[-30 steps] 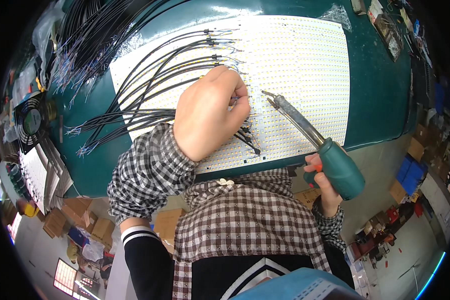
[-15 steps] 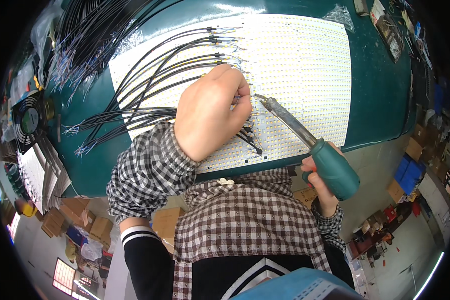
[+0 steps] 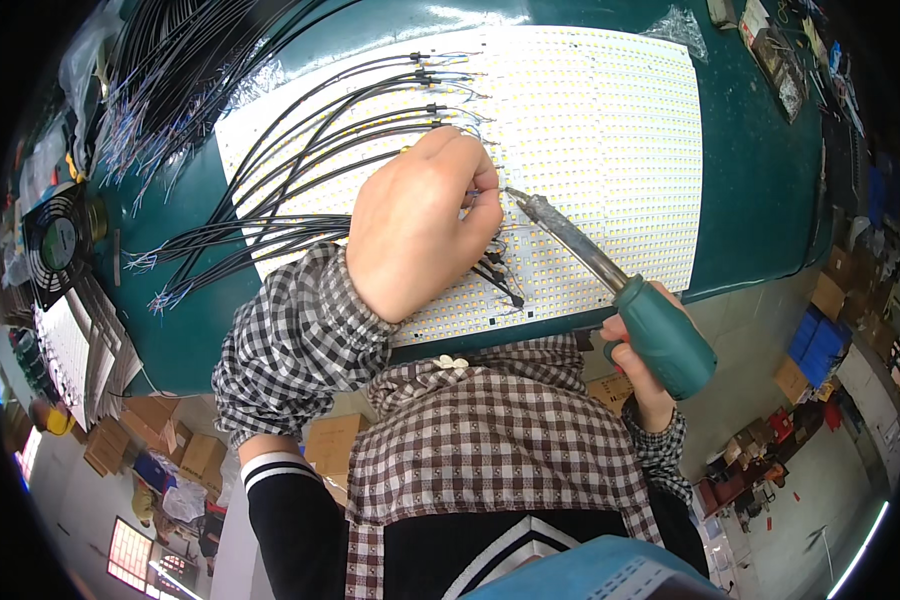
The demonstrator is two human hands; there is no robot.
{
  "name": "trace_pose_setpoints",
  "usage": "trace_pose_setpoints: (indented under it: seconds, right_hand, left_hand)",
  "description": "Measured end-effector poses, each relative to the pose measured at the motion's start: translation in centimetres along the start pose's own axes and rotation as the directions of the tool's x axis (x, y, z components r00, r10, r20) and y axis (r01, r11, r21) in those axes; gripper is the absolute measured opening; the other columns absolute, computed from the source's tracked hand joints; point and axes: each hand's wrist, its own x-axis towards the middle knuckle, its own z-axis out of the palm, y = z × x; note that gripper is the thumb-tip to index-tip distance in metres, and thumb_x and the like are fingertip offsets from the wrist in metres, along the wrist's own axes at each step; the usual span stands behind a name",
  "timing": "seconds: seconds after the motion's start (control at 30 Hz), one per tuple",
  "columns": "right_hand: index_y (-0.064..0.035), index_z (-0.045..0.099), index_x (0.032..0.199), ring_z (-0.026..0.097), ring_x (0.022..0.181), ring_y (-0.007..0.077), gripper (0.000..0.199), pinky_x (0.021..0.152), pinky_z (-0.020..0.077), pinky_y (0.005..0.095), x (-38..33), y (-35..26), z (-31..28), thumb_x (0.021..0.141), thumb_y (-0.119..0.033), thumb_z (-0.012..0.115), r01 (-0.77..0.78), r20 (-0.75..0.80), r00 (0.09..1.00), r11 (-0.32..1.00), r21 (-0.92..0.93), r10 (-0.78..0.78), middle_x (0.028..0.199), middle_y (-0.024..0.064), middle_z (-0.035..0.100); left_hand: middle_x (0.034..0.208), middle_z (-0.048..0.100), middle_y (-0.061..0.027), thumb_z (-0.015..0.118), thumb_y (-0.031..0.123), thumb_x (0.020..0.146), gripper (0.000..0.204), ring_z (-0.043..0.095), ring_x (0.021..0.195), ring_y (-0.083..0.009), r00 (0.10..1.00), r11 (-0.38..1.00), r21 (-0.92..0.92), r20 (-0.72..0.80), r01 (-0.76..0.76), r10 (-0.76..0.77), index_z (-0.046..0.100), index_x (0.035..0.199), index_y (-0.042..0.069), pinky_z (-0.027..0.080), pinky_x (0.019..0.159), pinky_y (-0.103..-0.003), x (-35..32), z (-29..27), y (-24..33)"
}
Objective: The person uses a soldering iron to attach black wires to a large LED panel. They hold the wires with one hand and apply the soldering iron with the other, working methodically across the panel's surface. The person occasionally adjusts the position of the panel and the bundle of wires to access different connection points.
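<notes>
A white LED board [image 3: 610,150] covered with rows of small yellow-white chips lies on the green table. My left hand [image 3: 425,215] rests over its middle, thumb and forefinger pinched on a thin wire, mostly hidden by the fingers. Black cables [image 3: 310,135] run from the left across the board, their thin stripped ends lying along one column. My right hand [image 3: 642,370] is wrapped round the green handle of a soldering iron [image 3: 665,335]. The iron slants up to the left, and its tip is right beside my left fingertips, at the board's surface.
A thick bundle of black cables [image 3: 185,80] lies at the far left. Below it stand a small black fan [image 3: 58,235] and a stack of white boards [image 3: 80,350]. A narrow box [image 3: 775,65] and clear plastic wrap [image 3: 678,35] lie at the far right.
The soldering iron has shifted very slightly left, its tip closer to my left fingertips. My left hand keeps its pinch in nearly the same place.
</notes>
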Motion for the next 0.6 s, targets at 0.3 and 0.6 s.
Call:
trace_pose_setpoints:
  seconds: [0.3,0.6]
  right_hand:
    - [0.01,0.049,0.135,0.072,0.093,0.0219,0.073,0.08,0.0619,0.0328,-1.1,0.4,0.3,0.075,-0.01,0.086,-0.082,-0.083,0.991,0.975,0.209,0.101,0.115,0.0194,0.068]
    - [0.0103,0.05,0.133,0.071,0.087,0.0192,0.069,0.076,0.0611,0.0324,-1.3,0.3,0.3,0.077,-0.012,0.084,-0.08,-0.154,0.981,0.969,0.232,0.118,0.102,0.0165,0.07]
  left_hand:
    - [0.079,0.059,-0.0132,0.066,0.002,0.077,0.008,0.062,0.068,-0.0323,1.0,1.0,0.003,0.008,-0.006,0.006,0.058,0.078,0.002,0.05,0.06,-0.041,0.0,0.0,0.2]
    - [0.082,0.06,-0.0092,0.073,0.001,0.077,0.018,0.061,0.074,-0.0283,0.951,0.934,0.249,-0.103,-0.258,0.29,0.062,0.092,0.004,0.049,0.066,-0.037,-1.5,-1.5,1.0]
